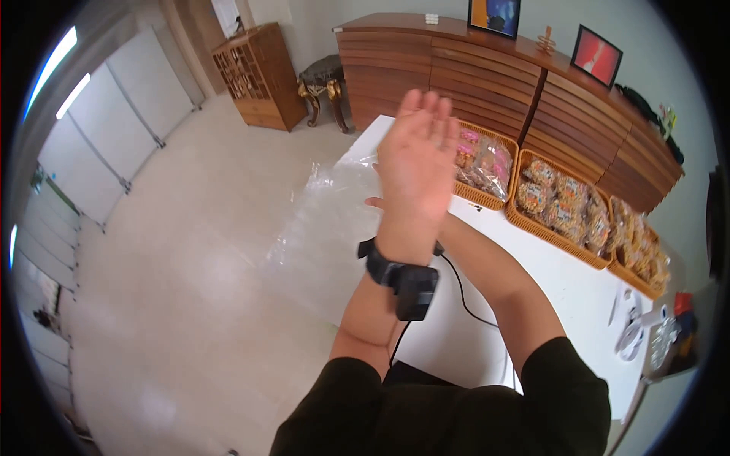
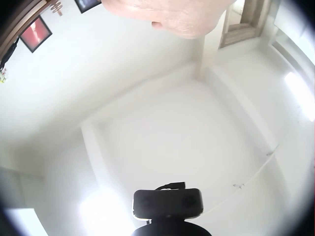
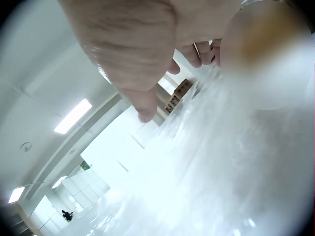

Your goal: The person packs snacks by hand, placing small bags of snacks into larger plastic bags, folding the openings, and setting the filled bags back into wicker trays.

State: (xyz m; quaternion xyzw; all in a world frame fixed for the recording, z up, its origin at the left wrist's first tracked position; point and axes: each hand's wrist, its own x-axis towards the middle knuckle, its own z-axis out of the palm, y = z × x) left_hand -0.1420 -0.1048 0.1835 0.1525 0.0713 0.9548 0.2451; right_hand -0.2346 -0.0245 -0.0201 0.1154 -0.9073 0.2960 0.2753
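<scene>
My left hand (image 1: 420, 156) is raised in the head view, palm toward the camera, fingers straight and holding nothing; its edge (image 2: 172, 12) shows at the top of the left wrist view against the ceiling. The right forearm crosses beneath it, and only a little of my right hand (image 1: 375, 202) sticks out on the left. In the right wrist view, the right hand (image 3: 133, 49) has its thumb apart and fingers extended above clear plastic sheeting (image 3: 172, 182); whether the fingertips touch it, I cannot tell. That sheeting (image 1: 312, 228) hangs over the white table's left edge.
Wicker baskets (image 1: 559, 242) of wrapped food line the back of the white table (image 1: 547, 281). A tape roll (image 1: 630, 340) lies at the right. Cables run by the forearms. Behind stand a wooden sideboard (image 1: 384, 64), a stool (image 1: 323, 76) and a cabinet (image 1: 281, 72).
</scene>
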